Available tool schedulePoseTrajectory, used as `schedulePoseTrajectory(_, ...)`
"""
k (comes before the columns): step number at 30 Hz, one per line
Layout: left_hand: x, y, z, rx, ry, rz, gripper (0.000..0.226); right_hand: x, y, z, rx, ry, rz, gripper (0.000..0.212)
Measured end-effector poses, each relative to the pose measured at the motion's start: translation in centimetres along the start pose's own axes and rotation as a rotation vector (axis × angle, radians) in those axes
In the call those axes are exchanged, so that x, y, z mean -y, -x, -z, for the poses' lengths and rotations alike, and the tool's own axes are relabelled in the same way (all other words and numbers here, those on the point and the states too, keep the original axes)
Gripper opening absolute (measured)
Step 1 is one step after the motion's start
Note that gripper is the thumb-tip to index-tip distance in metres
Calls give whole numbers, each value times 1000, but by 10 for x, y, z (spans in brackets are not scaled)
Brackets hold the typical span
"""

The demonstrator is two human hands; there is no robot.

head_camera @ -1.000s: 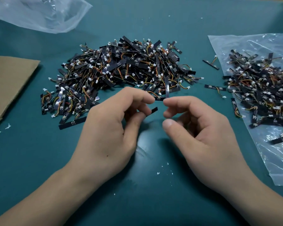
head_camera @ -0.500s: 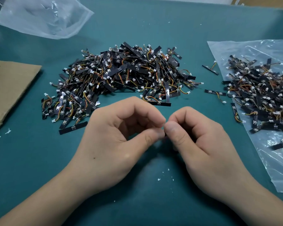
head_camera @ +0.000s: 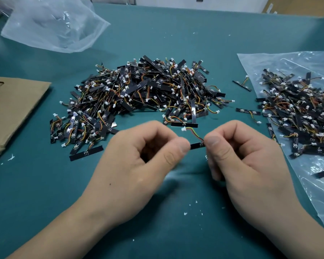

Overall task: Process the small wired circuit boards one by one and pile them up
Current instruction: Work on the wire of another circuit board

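While the left hand (head_camera: 138, 165) and the right hand (head_camera: 238, 161) sit close together near the middle, they share one small black strip-shaped circuit board (head_camera: 197, 145). Each hand has its fingers curled in, and its thumb and finger pinch one end of the strip. The left hand has the left end and the right hand has the right end. The strip is up off the table. A thin red, yellow and green wire (head_camera: 194, 133) bends away from the strip by the right thumb and ends in a tiny white plug (head_camera: 183, 129).

Under it all is a smooth dark teal table cover (head_camera: 157, 34), with little white crumbs (head_camera: 185, 214) dotted on it near the wrists. Just past the hands lies a big heap of black wired boards (head_camera: 148, 96) - a messy hill of strips, wires and white plugs. On the right, a flat clear plastic bag (head_camera: 316, 193) has another heap of the same boards (head_camera: 297, 113) on top of it. Two loose boards (head_camera: 248, 111) lie on the table between the heaps. A flat piece of brown cardboard (head_camera: 13, 109) is on the left, and a crumpled clear plastic bag (head_camera: 51, 25) sits far off on the left. Past the far edge of the table there is a pale wall (head_camera: 176, 0).
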State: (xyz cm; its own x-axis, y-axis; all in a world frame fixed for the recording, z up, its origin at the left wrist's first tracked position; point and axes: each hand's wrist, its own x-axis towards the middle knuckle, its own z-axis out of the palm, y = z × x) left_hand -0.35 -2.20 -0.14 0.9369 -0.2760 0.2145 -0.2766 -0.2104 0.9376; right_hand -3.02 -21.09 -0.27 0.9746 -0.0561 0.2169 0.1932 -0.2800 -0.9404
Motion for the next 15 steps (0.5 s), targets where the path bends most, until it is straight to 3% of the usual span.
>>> schedulePoseTrajectory(4,2,1,-1,51,-108,-9,9,1,1,-1,16,-14,-19,28)
schedulePoseTrajectory(15,-1,3,1,71,-56,-25,25,1,2,0,79,24,-22,23)
